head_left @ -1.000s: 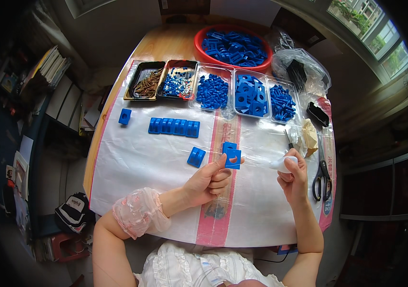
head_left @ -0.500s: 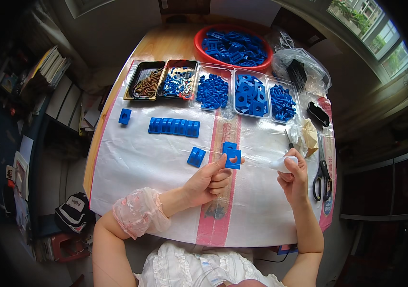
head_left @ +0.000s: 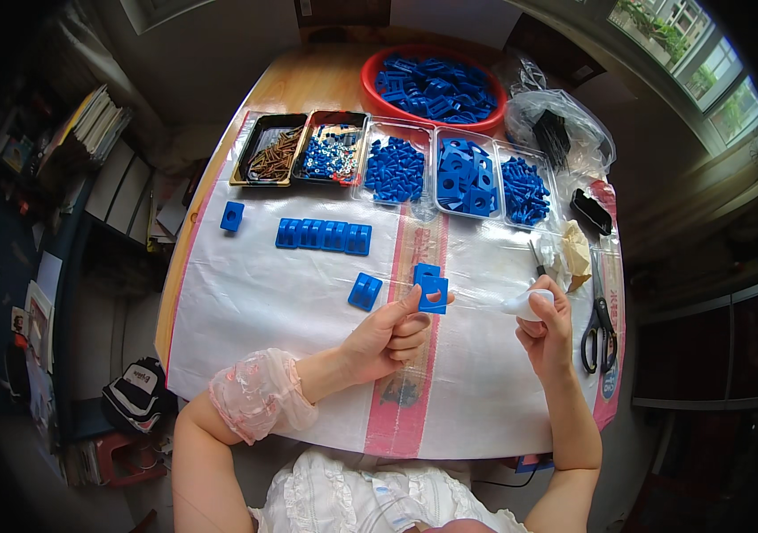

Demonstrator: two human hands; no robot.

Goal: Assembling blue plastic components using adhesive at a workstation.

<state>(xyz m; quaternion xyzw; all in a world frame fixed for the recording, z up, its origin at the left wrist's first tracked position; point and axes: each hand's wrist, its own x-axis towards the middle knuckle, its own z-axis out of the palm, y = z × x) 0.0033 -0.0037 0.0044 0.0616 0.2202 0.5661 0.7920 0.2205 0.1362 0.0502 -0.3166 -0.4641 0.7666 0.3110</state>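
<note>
Gripping a small blue block (head_left: 433, 290) between thumb and curled fingers, the left hand (head_left: 389, 336) holds it up just above the white sheet (head_left: 263, 302) that covers the bench (head_left: 299, 84); the fingers hide the block's lower edge, and a second blue piece seems to sit right behind it, though the two are hard to tell apart. The right hand (head_left: 546, 330) is closed around a white rounded thing (head_left: 527, 304), mostly covered by the fingers, so its kind cannot be made out; a thin clear strip appears to run from it toward the block, faint against the sheet. Just left of the held block a loose blue block (head_left: 365, 290) lies on the sheet, and farther up a row of blue blocks (head_left: 324, 235) sits edge to edge, with a single blue block (head_left: 232, 216) well apart to the left. Along the far edge stand trays (head_left: 396, 169) of small parts, their contents too small to tell beyond blue and brown. Behind them a red bowl (head_left: 436, 84) holds more blue pieces. Black scissors (head_left: 598, 320) lie near the right hand, partly off the sheet's edge.
</note>
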